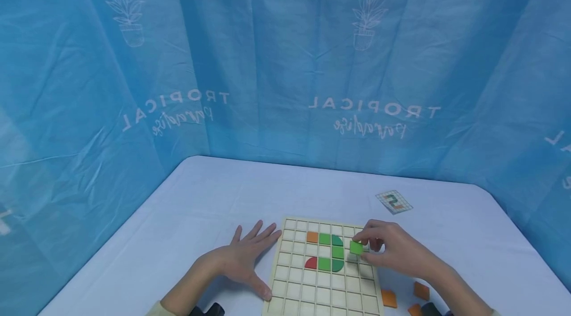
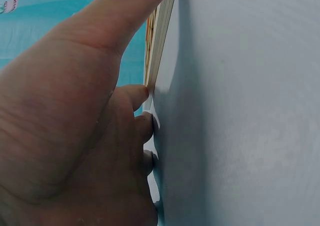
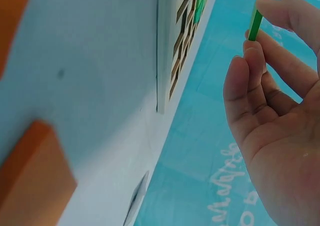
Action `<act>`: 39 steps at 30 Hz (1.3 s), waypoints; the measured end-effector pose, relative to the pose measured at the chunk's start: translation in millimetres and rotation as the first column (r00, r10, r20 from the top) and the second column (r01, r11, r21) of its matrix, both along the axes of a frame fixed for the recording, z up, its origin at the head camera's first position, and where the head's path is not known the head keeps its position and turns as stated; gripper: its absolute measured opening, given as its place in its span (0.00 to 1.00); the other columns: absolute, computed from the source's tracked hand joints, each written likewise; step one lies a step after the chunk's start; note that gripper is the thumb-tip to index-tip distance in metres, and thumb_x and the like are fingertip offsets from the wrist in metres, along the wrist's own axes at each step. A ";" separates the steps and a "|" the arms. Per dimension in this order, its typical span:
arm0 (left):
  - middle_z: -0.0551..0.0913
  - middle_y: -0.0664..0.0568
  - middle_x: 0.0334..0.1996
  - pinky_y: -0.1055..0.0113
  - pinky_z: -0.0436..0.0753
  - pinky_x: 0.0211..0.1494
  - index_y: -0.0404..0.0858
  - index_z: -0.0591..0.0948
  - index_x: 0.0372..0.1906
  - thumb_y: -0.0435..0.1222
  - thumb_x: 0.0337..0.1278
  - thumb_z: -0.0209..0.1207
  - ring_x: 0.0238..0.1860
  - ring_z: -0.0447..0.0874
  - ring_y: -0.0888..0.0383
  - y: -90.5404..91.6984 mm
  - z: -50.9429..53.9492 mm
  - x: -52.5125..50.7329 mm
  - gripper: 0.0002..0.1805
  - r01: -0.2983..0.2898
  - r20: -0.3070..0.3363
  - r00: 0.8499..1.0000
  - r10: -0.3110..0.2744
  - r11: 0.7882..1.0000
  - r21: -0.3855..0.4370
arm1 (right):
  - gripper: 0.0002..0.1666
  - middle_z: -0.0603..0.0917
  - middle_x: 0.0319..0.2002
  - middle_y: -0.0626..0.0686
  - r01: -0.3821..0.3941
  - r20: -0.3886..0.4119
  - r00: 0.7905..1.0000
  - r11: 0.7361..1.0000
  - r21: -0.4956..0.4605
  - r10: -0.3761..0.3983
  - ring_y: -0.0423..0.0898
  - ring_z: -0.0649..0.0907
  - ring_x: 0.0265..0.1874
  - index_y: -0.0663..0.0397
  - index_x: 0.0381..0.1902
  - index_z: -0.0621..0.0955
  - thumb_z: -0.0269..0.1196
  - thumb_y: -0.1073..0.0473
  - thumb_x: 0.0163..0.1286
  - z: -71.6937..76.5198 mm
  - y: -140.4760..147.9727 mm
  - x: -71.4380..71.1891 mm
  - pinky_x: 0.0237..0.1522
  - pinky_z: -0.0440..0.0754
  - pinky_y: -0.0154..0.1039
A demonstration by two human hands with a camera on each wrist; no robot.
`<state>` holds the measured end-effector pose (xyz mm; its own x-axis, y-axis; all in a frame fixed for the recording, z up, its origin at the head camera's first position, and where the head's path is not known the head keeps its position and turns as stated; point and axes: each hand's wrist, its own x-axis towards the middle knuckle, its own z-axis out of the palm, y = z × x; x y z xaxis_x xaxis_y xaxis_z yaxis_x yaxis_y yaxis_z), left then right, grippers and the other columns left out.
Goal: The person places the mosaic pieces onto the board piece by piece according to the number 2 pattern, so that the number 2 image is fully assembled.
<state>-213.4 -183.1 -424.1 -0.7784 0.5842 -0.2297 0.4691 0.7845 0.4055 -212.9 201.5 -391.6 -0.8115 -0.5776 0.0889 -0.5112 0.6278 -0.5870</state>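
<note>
The board [image 1: 308,294] holds seven tiles [image 1: 337,252], orange tiles [image 1: 421,290] unplaced at four o'clock. Your right hand [image 1: 392,249] pinches a green tile [image 1: 356,247]; your left hand [image 1: 243,259] splays empty at nine.

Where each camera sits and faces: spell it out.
Head: on the head, facing forward and down over the gridded board; left hand, right hand, forearms show.
Left wrist: on that wrist, facing the board's edge; left hand shows.
Right wrist: on that wrist, facing the green square tile; right hand shows.
Head and right wrist both show the tile.
</note>
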 end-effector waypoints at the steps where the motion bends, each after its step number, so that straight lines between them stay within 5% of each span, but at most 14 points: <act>1: 0.40 0.54 0.77 0.34 0.28 0.65 0.52 0.46 0.78 0.73 0.25 0.65 0.74 0.28 0.46 -0.2 -0.2 -0.1 0.70 -0.002 0.002 1.000 0.002 1.000 0.002 | 0.14 0.79 0.32 0.40 -0.001 0.004 1.000 1.000 -0.004 0.001 0.39 0.77 0.29 0.39 0.46 0.85 0.69 0.52 0.61 0.2 -2.3 -0.3 0.28 0.77 0.34; 11: 0.40 0.55 0.77 0.35 0.28 0.65 0.53 0.47 0.77 0.74 0.23 0.65 0.74 0.28 0.46 0.9 -2.4 -0.7 0.70 -0.014 0.000 1.000 0.014 1.000 0.007 | 0.15 0.79 0.33 0.40 -0.062 0.030 0.998 0.997 -0.041 0.063 0.38 0.78 0.29 0.46 0.49 0.85 0.67 0.53 0.63 -2.8 -15.1 -3.0 0.29 0.78 0.35; 39: 0.40 0.55 0.77 0.34 0.28 0.65 0.53 0.47 0.77 0.73 0.23 0.66 0.74 0.28 0.46 0.5 0.1 0.4 0.70 -0.011 0.004 1.000 0.011 1.000 0.001 | 0.15 0.80 0.32 0.43 -0.134 0.030 0.990 0.989 -0.070 0.136 0.38 0.77 0.27 0.44 0.46 0.86 0.69 0.55 0.60 -7.9 -43.1 -1.5 0.28 0.79 0.34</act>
<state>-213.1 -182.6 -423.9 -0.7839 0.5759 -0.2322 0.4586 0.7891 0.4087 -214.4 158.4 -399.5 -0.7295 -0.6759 0.1047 -0.5675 0.5127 -0.6443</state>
